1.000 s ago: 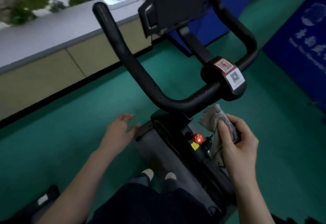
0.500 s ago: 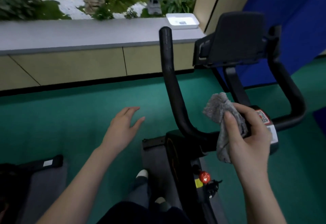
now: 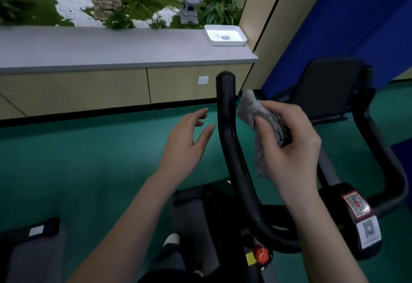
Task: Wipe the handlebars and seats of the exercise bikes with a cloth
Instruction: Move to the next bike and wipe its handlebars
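Cloth [image 3: 256,113] bunched in right hand [image 3: 292,144], fingers curled round it, just beside left handlebar [image 3: 227,115] near its tip; left hand [image 3: 185,140] fingers spread, empty. Best wrap cloth round bar, stroke tip down to bend

2 bare forearms [image 3: 124,227] lead to left hand [image 3: 185,146] and right hand [image 3: 292,148]; dark trousers [image 3: 169,260]; white sock [image 3: 171,238].

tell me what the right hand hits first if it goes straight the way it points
Probably the handlebar: the right hand points up and left, and the cloth it grips leads, its tip almost at the bar's upright. Depth is unclear, so it might pass beside it.
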### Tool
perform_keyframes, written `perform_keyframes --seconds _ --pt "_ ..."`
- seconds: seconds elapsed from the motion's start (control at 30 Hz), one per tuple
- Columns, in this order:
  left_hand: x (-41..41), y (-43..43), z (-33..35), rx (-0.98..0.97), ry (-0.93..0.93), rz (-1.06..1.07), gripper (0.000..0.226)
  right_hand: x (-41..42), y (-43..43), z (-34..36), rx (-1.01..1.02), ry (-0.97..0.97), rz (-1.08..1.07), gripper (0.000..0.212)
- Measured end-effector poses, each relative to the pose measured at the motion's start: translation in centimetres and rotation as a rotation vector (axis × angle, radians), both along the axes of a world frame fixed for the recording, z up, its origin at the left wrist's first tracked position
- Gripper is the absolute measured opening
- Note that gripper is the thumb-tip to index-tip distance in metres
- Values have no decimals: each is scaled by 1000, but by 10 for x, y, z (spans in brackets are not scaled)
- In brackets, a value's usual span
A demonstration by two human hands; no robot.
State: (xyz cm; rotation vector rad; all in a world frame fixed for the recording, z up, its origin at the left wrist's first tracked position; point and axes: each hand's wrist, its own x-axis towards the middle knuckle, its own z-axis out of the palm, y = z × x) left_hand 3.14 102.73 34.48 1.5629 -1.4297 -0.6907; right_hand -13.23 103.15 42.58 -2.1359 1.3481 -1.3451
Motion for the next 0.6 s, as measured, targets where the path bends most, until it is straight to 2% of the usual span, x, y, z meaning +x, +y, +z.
perform_keyframes --seconds 0.23,0.33,0.5,0.6 --pt "-5 -18 13 -49 387 -43 31 40 -50 27 -142 110 -22 18" --pt "-8 -18 13 -52 517 -42 37 53 -67 35 -194 188 23 19" --pt "-11 -20 10 -72 603 -22 49 60 -89 40 49 529 302 18" --pt "-11 -19 8 -66 592 -22 49 59 -96 45 129 539 278 17"
